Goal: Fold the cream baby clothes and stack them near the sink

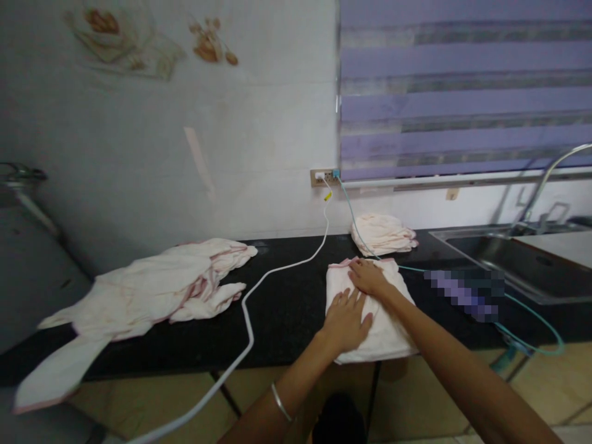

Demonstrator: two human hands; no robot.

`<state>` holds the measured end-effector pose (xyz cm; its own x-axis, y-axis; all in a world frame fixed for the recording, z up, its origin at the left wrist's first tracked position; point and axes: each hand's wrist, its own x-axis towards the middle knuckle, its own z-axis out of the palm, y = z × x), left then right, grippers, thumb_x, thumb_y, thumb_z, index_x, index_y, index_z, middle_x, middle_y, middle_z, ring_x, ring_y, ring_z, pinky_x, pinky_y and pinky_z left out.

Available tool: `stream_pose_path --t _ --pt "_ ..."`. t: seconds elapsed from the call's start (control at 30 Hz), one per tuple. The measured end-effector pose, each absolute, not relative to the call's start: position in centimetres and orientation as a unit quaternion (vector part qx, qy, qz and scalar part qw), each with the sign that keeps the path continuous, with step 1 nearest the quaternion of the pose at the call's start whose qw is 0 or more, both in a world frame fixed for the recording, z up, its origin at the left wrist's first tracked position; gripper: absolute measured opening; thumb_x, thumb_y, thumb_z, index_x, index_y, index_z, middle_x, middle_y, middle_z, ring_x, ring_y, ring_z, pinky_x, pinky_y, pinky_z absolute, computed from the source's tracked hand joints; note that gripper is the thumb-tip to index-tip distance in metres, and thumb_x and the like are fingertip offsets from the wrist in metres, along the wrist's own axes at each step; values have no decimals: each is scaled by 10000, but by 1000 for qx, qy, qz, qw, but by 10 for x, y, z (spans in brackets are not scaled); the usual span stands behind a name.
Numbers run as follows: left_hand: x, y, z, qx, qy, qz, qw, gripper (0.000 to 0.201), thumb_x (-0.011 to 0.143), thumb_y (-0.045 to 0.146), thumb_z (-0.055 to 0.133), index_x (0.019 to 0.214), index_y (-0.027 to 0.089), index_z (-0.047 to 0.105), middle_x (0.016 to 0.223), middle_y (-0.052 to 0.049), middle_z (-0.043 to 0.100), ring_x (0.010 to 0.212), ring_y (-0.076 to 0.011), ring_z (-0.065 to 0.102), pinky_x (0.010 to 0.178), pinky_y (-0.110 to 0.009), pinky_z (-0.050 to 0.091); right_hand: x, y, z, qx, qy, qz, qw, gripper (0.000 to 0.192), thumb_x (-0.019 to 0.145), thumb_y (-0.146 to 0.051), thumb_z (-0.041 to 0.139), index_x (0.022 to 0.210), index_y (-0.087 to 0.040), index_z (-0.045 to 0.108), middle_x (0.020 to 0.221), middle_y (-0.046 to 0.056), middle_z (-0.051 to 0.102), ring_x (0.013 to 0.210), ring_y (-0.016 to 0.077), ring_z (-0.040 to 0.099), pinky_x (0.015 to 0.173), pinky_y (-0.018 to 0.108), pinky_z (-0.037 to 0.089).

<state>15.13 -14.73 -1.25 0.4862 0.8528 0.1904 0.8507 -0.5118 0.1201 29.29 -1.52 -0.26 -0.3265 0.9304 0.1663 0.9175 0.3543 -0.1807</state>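
Left hand (345, 320): flat, fingers spread, pressing the folded cloth (370, 314).
Right hand (367, 277): open, palm down on the same cloth.
Cloth: lies on the counter (287, 308).

Both forearms are bare with no sleeves in view, the left hand (345, 320) and the right hand (369, 277) wear no gloves or rings that can be made out, and a thin silver bangle (279, 402) circles the left forearm just below the wrist, nearer the elbow.
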Motion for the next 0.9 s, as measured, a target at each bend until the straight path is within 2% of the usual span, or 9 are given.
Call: stream_pose_path --t 0.13,0.27,0.37,0.47,0.53,0.67,0.73,0.8,0.9 --pt "150 -147 -14 861 495 118 9 694 1047 515 233 1580 95 376 1625 -177 398 1525 -357 319 1261 -516 222 290 -10 -10 -620 -775 14 122 546 1022 -445 420 1478 -157 507 1516 216 493 1395 387 424 1114 535 329" --pt "151 -149 -14 858 500 113 10 688 1045 510 241 1569 90 395 1639 -175 375 1538 -359 292 1263 -518 215 288 -10 -14 -624 -771 33 127 691 1015 -473 416 1597 -111 332 1585 218 423 1475 410 320 1170 551 255" --pt "151 -153 -14 854 507 117 12 687 1040 518 260 1574 107 395 1649 -168 358 1539 -363 292 1254 -523 235 290 -11 -12 -606 -783 53 131 750 1012 -485 415 1628 -93 245 1616 214 381 1497 386 303 1193 528 238" --pt "150 -158 -15 846 517 128 11 685 1035 534 272 1572 133 412 1648 -153 367 1537 -362 298 1251 -530 239 296 -15 -7 -563 -810 50 158 759 1006 -436 423 1625 -51 212 1625 235 353 1484 327 346 1186 462 289" --pt "148 -162 -16 841 524 136 7 679 1034 531 282 1567 136 427 1645 -160 369 1536 -366 298 1247 -539 243 307 -19 -5 -550 -817 29 172 724 998 -382 437 1605 -32 256 1602 251 380 1458 308 386 1174 432 314" --pt "138 -170 -17 840 525 139 -3 656 1033 508 321 1551 129 456 1632 -175 386 1530 -371 308 1242 -534 263 339 -30 -9 -579 -801 36 147 517 1008 -414 439 1438 -148 543 1506 188 529 1434 334 410 1172 534 301" --pt "131 -173 -17 841 522 144 -12 639 1035 499 336 1545 138 468 1624 -173 400 1525 -364 326 1236 -528 278 356 -36 -17 -584 -793 68 161 496 1025 -445 403 1433 -204 552 1531 144 518 1452 317 400 1167 551 313" --pt "124 -175 -16 844 516 148 -21 619 1037 492 346 1536 150 479 1619 -168 411 1519 -353 343 1230 -524 293 368 -42 -26 -562 -797 87 203 511 1036 -437 363 1482 -230 506 1563 117 491 1464 280 402 1177 518 328" --pt "113 -177 -12 854 500 142 -18 603 1041 493 353 1531 168 487 1621 -152 412 1520 -338 346 1231 -519 298 378 -46 -37 -518 -799 87 293 531 1022 -430 365 1480 -202 505 1548 122 507 1460 246 421 1210 452 321"
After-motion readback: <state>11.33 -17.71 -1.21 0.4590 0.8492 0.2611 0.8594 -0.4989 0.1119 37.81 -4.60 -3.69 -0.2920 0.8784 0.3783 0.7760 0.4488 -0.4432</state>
